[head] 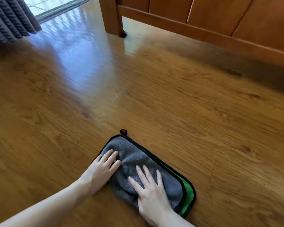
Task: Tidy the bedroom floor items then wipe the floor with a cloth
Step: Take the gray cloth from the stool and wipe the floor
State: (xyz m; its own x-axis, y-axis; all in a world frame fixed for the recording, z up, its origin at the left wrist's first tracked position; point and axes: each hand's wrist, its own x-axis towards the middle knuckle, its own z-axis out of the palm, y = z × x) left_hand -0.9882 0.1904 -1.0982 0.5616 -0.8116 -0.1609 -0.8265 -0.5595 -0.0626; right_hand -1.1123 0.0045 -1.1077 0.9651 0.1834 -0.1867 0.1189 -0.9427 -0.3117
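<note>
A grey microfibre cloth [133, 154] with black trim, a green underside showing at its right edge and a small black loop at its far corner lies folded on the wooden floor [170, 104]. My left hand [103, 167] presses flat on the cloth's left end, fingers spread. My right hand [151, 192] lies flat on the cloth's near right part, fingers apart. Both palms rest on top of the cloth; neither hand grips it.
A wooden bed frame [220, 30] runs along the far right, its leg [111, 18] standing on the floor at the top centre. A grey curtain [10, 20] hangs at the far left beside a bright doorway track [59, 9].
</note>
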